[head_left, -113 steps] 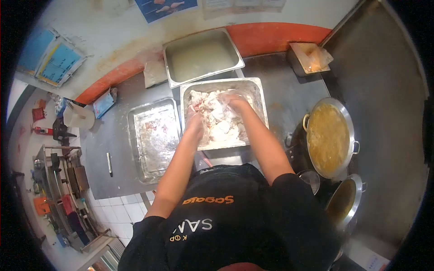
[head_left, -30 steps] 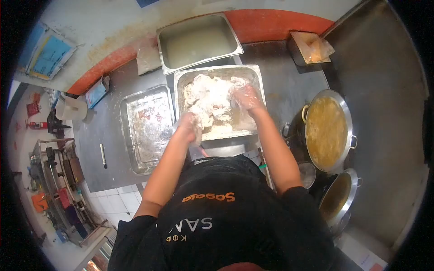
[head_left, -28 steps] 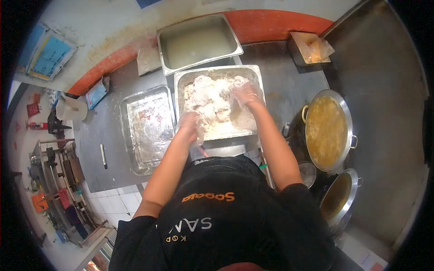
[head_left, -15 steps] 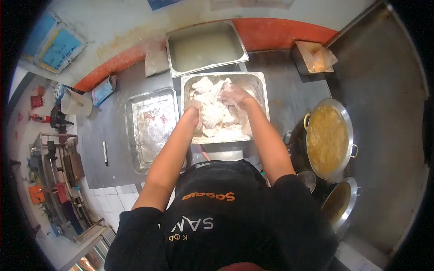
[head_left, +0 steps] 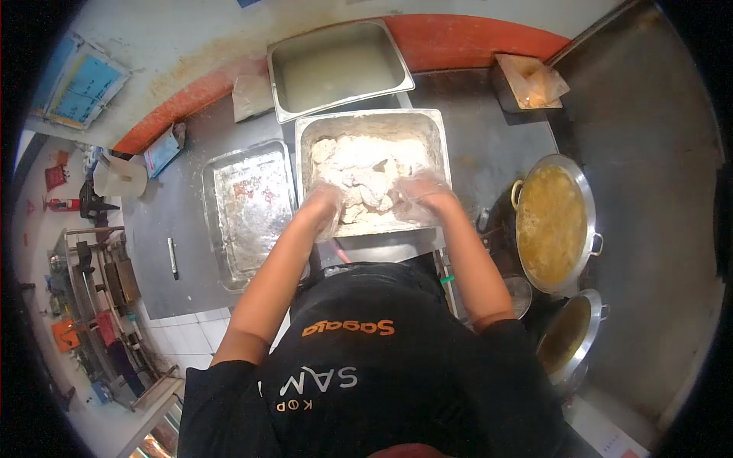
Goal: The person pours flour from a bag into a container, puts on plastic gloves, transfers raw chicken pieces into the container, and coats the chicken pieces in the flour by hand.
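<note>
Flour-coated pieces (head_left: pixel 370 183), probably chicken, lie heaped in a deep steel pan (head_left: pixel 305 120) of flour. My left hand (head_left: pixel 327 204), in a clear plastic glove, reaches over the pan's near left side, its fingertips down beside the pieces. Opposite it, my right hand (head_left: pixel 422 192), gloved too, dips in at the near right, touching the floury heap. Flour and crinkled plastic hide the fingers of both hands, so their grip does not show.
A shallow tray (head_left: pixel 211 229) lies left of the pan, and a deep pan of cloudy liquid (head_left: pixel 276 76) stands behind. Two pots of oil are at right, a larger one (head_left: pixel 584 191) and a smaller one (head_left: pixel 592 324). A marker (head_left: pixel 172 258) lies far left.
Both hands have come down and nearer my body, the right out of the middle of the heap. The raised white pieces now lie lower and more spread in the pan.
</note>
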